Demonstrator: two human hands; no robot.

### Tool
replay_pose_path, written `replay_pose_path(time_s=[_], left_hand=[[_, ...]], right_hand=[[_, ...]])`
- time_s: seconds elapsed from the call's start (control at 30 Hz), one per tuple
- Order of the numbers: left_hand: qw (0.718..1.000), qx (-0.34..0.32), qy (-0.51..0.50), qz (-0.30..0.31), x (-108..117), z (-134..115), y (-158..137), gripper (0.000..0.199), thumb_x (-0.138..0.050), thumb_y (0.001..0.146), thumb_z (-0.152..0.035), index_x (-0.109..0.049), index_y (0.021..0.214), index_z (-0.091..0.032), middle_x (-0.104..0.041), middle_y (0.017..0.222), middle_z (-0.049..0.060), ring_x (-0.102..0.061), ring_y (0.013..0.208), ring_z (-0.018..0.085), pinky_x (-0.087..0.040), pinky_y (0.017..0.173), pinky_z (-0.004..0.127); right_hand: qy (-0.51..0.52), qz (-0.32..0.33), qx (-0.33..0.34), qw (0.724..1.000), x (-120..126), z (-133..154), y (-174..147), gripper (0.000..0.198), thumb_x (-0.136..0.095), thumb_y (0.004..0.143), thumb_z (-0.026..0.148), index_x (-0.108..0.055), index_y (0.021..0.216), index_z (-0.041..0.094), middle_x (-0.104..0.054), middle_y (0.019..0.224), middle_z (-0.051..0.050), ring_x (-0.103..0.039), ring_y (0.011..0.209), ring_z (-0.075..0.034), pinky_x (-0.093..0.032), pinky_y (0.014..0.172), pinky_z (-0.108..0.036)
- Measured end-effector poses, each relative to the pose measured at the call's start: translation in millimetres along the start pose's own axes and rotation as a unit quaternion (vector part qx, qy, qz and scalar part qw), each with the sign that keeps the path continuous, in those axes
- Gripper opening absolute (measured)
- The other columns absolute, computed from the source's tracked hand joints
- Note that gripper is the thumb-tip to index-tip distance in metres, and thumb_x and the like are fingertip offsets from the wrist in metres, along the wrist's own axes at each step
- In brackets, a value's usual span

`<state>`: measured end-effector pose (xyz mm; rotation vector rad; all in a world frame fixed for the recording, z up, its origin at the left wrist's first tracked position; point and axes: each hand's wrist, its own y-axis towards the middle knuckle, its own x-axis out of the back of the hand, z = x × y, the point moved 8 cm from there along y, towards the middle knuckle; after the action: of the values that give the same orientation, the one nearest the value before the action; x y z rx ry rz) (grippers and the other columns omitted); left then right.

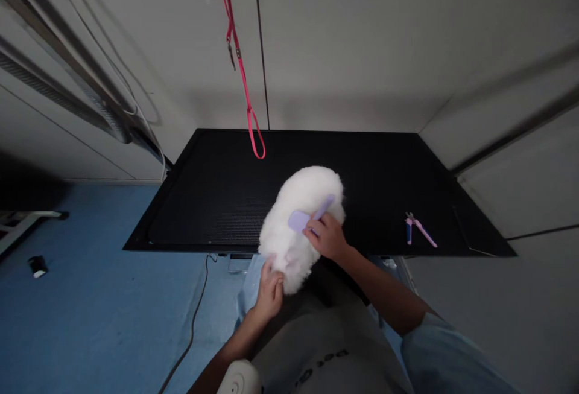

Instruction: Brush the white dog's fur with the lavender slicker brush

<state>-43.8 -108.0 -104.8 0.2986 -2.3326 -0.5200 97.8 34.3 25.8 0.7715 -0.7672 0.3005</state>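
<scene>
A white fluffy animal (304, 192), most likely a small dog, is on the black grooming table (384, 165), its near end reaching past the front edge toward my body. My right hand (326, 236) grips a lavender pet brush (298, 221); the brush lies over the animal's fur, its handle slanting up to the right. At the near end of the animal, my left hand (271, 288) curls its fingers against the fur and holds it there. Part of those fingers is sunk in the fur.
Pink-handled nail clippers (418, 228) lie on the table's right side. A red leash loop (256, 134) hangs over its back edge. Grey hoses (85, 92) run along the left wall. A cable (194, 321) trails across the blue floor (113, 309).
</scene>
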Motion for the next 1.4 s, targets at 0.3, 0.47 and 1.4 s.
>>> replay_pose_path(time_s=[0.3,0.47,1.4], left_hand=[[1.0,0.001,0.015,-0.001,0.6,0.0,-0.7,0.028,-0.039,0.089,-0.011,-0.065,0.08,-0.016,-0.064,0.112,0.015,-0.049,0.127,0.027,-0.049,0.098,0.042],[1.0,-0.005,0.017,-0.008,6.4,-2.9,2.3,0.028,-0.039,0.089,-0.011,-0.065,0.08,-0.015,-0.062,0.118,0.017,-0.05,0.126,0.026,-0.049,0.098,0.042],[0.878,0.343,-0.334,0.026,-25.7,43.1,66.6,0.047,-0.065,0.071,-0.051,-0.068,0.094,-0.01,-0.073,0.084,0.01,-0.067,0.084,0.025,-0.053,0.08,0.036]], right_hand=[[-0.002,0.001,-0.039,0.999,-3.4,-8.7,0.9,0.005,-0.065,0.08,0.022,-0.065,0.085,0.02,-0.06,0.095,-0.009,-0.059,0.088,-0.023,-0.05,0.082,-0.038],[0.056,0.07,-0.054,0.995,-17.9,-15.2,-2.3,0.012,-0.067,0.077,0.019,-0.064,0.089,0.022,-0.06,0.094,-0.005,-0.061,0.087,-0.021,-0.052,0.081,-0.036],[0.088,-0.064,-0.166,0.98,25.2,-57.1,16.1,0.015,-0.061,0.074,0.033,-0.063,0.086,0.024,-0.062,0.088,-0.004,-0.06,0.082,-0.021,-0.052,0.077,-0.036]])
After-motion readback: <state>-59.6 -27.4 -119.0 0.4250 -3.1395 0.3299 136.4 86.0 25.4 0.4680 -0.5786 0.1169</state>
